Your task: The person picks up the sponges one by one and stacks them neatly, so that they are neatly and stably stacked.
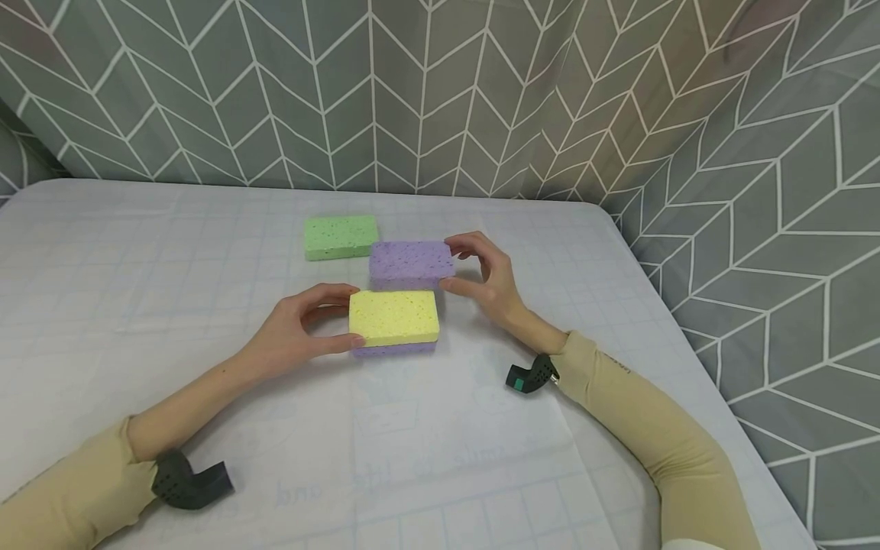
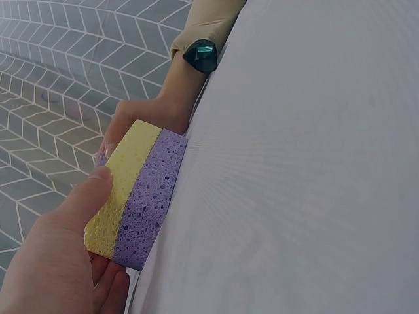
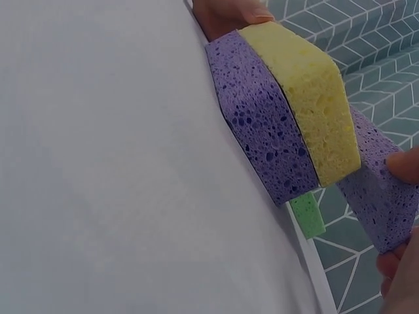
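Note:
A yellow sponge [image 1: 393, 316] lies flat on top of a purple sponge [image 2: 150, 199], the two stacked on the table. My left hand [image 1: 302, 325] holds the yellow sponge by its left end, thumb on the near side and fingers on the far side. Just behind the stack is a second purple sponge [image 1: 411, 261], which my right hand [image 1: 491, 279] pinches at its right end between thumb and fingers. In the right wrist view this held sponge [image 3: 380, 180] appears raised from the table, beside the yellow one's level.
A green sponge [image 1: 341, 237] lies on the table behind and left of the held purple one. A white cloth [image 1: 426, 451] with faint printing covers the table. Patterned grey curtains [image 1: 399, 92] hang along the back and right edges. Each wrist wears a small black camera [image 1: 192, 481].

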A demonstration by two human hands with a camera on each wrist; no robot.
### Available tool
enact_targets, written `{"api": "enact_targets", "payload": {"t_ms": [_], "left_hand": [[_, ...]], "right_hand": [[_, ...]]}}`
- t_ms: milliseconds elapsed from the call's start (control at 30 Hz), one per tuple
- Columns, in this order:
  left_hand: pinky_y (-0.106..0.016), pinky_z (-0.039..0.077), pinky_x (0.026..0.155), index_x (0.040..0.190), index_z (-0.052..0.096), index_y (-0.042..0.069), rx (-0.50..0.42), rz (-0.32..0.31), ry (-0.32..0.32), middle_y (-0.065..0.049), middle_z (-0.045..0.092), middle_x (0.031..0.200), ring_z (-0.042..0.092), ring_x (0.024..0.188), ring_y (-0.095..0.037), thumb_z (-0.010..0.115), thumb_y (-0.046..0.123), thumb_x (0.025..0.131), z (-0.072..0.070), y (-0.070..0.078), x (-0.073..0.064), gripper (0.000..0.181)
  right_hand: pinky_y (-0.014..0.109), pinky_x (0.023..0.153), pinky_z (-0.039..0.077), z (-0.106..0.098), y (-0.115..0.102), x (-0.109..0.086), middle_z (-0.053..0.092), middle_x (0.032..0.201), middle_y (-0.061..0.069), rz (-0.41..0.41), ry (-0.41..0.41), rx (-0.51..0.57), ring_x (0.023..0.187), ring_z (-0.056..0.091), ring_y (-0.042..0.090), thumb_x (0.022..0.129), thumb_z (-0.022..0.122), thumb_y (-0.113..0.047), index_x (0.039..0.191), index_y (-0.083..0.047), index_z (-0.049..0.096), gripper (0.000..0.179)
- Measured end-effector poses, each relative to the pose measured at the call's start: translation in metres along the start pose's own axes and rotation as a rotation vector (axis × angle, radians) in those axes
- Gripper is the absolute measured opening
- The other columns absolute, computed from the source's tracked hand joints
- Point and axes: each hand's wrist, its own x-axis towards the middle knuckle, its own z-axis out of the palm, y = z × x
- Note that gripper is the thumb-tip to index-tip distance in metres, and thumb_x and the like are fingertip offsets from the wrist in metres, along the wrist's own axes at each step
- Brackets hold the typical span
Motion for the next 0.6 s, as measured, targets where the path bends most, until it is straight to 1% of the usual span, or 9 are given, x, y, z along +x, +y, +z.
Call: {"api": "enact_targets", "payload": {"t_ms": [133,267,400,600], "left_hand": [[-0.019,0.047,0.106,0.136,0.058,0.016,-0.001,0.000,0.001,0.001,0.063,0.131,0.061,0.120,-0.015,0.086,0.021,0.080,0.0000,0.0007,-0.0003,0.063],[-0.020,0.047,0.106,0.136,0.058,0.015,-0.002,-0.004,-0.001,0.000,0.062,0.131,0.061,0.121,-0.016,0.087,0.020,0.079,-0.0001,0.0010,-0.0004,0.063],[-0.020,0.046,0.106,0.135,0.058,0.014,-0.001,-0.003,0.000,0.000,0.062,0.131,0.061,0.121,-0.016,0.087,0.020,0.079,-0.0001,0.0010,-0.0002,0.063],[-0.019,0.046,0.106,0.135,0.058,0.014,0.004,-0.001,-0.003,0.000,0.063,0.131,0.061,0.120,-0.015,0.087,0.020,0.079,-0.0002,0.0010,0.0002,0.063]], "right_hand": [[0.040,0.092,0.047,0.0016,0.0012,-0.0001,0.062,0.111,0.024,-0.018,-0.009,0.012,0.105,0.058,0.025,0.074,0.077,-0.005,0.121,0.008,0.062,0.051],[0.037,0.092,0.047,0.0027,0.0007,-0.0002,0.062,0.111,0.022,-0.016,-0.010,0.000,0.105,0.058,0.025,0.074,0.077,-0.010,0.121,0.008,0.062,0.052],[0.037,0.093,0.047,0.0030,0.0004,-0.0003,0.062,0.112,0.021,-0.005,-0.014,-0.011,0.105,0.058,0.025,0.074,0.077,-0.013,0.121,0.008,0.062,0.054],[0.038,0.094,0.047,0.0033,0.0015,-0.0002,0.061,0.113,0.022,-0.003,-0.035,0.001,0.106,0.056,0.024,0.074,0.075,-0.012,0.123,0.010,0.060,0.056]]}}
